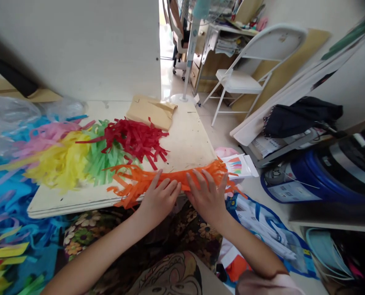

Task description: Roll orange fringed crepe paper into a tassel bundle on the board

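Lap: A flowery cloth (84, 235) lies over the person's legs, closest of all.
Left hand: The left hand (159, 200) lies flat on the orange paper fringe (133, 184). Its fingers are straight and spread out, not curled round anything.
Right hand: The right hand (208, 197) lies flat on the same fringe, just beside the left hand. Its fingers are spread out too and press down on the paper.
Orange fringe: It is a long strip cut into many thin bits. It lies along the near edge of the white board (188, 139), and its right end sticks out past the corner.
Beside the corner: A small packet with a rainbow picture (242, 166) lies at the fringe's right end. A big blue drum (305, 180) lies further right.
Middle of the board: A red fringe (133, 139) lies on top of a green fringe (100, 162). A yellow fringe (62, 162) and a pink fringe (44, 137) lie to the left.
Back of the board: A brown paper bag (151, 110) lies flat.
Far away: A white folding chair (246, 69) stands on the floor.
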The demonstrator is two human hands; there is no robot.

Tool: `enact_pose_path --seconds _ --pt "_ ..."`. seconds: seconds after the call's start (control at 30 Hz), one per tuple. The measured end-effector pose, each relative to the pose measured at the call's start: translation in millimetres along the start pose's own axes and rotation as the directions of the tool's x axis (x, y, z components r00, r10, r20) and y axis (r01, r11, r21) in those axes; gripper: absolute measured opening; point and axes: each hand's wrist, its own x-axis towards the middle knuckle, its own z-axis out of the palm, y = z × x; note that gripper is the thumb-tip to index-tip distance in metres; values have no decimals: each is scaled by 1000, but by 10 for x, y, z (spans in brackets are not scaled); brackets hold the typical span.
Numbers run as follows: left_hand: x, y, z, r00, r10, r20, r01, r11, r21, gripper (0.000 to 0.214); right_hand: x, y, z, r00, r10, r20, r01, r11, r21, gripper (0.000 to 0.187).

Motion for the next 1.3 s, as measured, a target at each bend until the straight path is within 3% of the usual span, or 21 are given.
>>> enact_pose_path --seconds 0.17,0.5,0.83,1.1,1.3 --pt "14 -5 -54 1000 -23 14 23 999 -46 22 20 -25 -3 994 -111 13 109 987 116 19" --pt "112 -74 -16 991 -120 63 126 987 -99 14 140 236 7 967 -189 169 128 940 315 16" --pt "68 -80 -2 987 -156 35 159 980 -120 19 416 57 46 917 -336 215 220 876 429 17" --pt "127 -135 -13 975 -220 33 219 975 50 20 416 365 5 880 -297 371 88 869 487 20" --pt "200 -160 34 969 -222 108 211 972 106 24 378 588 -49 846 -289 448 10 849 529 20"
